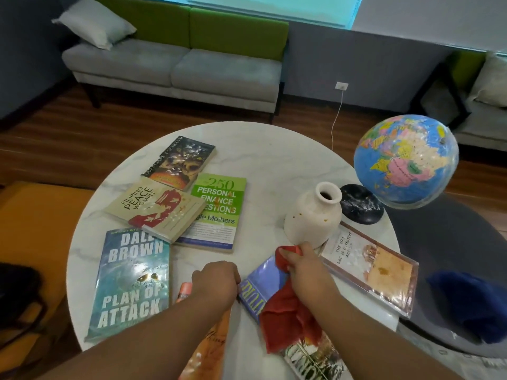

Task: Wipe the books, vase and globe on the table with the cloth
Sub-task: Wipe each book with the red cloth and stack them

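Note:
My right hand (304, 266) grips a red cloth (288, 319) that drapes over a blue-purple book (260, 281) near the table's front. My left hand (215, 281) holds that book's left edge, fingers curled. A cream vase (312, 215) stands upright just beyond my right hand. The globe (406, 160) on its black base (359, 204) stands at the right edge. Several other books lie flat on the round marble table (274, 160): "Plan of Attack" (129, 286), a green finance book (214, 212), "Filipino Peace Women" (153, 209), a dark one (179, 161), and a tan one (370, 267).
An orange book (208, 349) lies under my left forearm. A grey-and-green sofa (175, 69) stands behind the table. A dark seat with a blue cloth (472, 303) is at the right. A white cable (336, 119) hangs from a wall socket.

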A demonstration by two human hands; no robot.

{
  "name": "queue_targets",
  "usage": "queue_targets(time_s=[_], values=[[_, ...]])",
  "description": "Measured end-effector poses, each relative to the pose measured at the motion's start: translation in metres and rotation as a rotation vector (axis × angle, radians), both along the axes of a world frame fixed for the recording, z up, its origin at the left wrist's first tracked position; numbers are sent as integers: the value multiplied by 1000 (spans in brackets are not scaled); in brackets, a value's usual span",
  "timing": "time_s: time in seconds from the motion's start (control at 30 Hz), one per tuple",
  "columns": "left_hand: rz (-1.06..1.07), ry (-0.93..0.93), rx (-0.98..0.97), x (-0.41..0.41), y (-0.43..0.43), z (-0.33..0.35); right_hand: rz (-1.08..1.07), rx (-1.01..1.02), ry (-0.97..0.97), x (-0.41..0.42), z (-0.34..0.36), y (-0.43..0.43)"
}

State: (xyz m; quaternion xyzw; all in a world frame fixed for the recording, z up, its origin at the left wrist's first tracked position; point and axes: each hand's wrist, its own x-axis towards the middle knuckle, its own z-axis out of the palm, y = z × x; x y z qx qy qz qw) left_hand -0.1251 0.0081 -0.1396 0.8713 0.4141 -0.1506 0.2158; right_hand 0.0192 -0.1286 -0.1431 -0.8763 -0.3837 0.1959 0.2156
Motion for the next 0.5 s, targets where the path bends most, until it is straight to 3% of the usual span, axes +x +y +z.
queue_targets(time_s=[0.13, 0.2, 0.37, 0.5], values=[[7, 6, -11, 1, 0, 0, -147, 84, 119, -1, 11, -43], [7, 6, -16, 1, 0, 0, -225, 30, 171, -14, 6, -65], [-8, 48, 6, 5, -2, 2, 134, -105, 193, -51, 0, -89], [-125, 128, 81, 10, -16, 3, 11, -44, -34, -4, 12, -67]])
